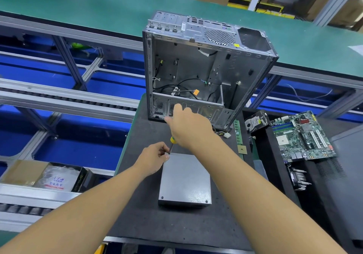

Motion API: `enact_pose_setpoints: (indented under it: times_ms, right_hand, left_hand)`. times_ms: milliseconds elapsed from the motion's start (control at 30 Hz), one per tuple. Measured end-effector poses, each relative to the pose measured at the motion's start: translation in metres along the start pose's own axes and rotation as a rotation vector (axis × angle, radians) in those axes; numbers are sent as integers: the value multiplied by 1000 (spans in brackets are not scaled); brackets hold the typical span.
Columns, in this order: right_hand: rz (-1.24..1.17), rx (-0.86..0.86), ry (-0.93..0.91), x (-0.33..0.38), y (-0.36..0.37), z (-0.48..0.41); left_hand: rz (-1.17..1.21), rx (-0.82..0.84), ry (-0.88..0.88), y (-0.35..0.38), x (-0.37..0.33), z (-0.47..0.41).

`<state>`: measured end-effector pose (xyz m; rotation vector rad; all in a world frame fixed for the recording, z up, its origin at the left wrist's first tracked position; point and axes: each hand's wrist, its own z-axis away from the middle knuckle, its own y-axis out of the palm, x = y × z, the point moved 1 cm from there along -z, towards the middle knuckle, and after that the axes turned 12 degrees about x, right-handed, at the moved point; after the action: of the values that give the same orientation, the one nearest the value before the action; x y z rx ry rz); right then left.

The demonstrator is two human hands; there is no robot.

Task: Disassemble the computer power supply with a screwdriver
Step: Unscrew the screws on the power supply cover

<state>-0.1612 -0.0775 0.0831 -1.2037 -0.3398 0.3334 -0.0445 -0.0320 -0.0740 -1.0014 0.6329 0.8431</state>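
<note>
Spreading across the lower middle of the view, the dark worktop (137, 214) carries the task's things. Taking the grey power supply (184, 181) as the dial's centre, the open computer case (196, 67) stands upright at 12 o'clock, stripped to bare metal with a few loose cables inside. The power supply itself lies flat near the middle of the worktop, lid side up, with a dark screw showing in each of its two near corners. At 2 o'clock, well apart on a black surface, lies a green motherboard (302, 136), and a hard drive (255, 121) leans just beside its 9 o'clock edge. The right hand (188, 128) hovers at 12 o'clock over the supply's far edge, its fingers curled round the yellow-green handle of the screwdriver (172, 142), most of which is hidden under the palm. The left hand (153, 160) sits at 10 o'clock, its fingers pinching the screwdriver's thin shaft close to the tip, right at the supply's far left corner. A green memory stick (238, 134) lies at 1 o'clock, with a small square processor chip (242, 149) just beside its near end.
</note>
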Motion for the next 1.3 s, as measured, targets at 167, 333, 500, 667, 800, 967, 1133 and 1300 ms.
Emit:
enact_pose_setpoints:
  times_ms: [167,333,500,667,800,967,1133,1300]
  right_hand:
    - [-140,89,-38,2,-3,-5]
    - [-213,280,-102,-3,-13,-1]
    - [-131,147,-62,1,-6,-2]
    - [-169,150,-132,3,-5,-5]
    - [-179,258,-137,3,-11,-2]
    - [-101,221,-96,4,-10,0]
    - [-141,119,-105,4,-7,-4]
    - [-183,195,-142,3,-9,-5]
  left_hand:
    - [-11,0,2,0,0,-1]
    - [-14,0,2,-1,1,-2]
    - [0,1,0,0,1,-1]
    - [0,-3,0,-1,1,-2]
    - [-4,-7,-3,0,4,-3]
    - [2,-8,-2,-1,4,-3]
    - [5,-9,6,0,4,-3]
    - [-21,-4,11,-1,4,-4]
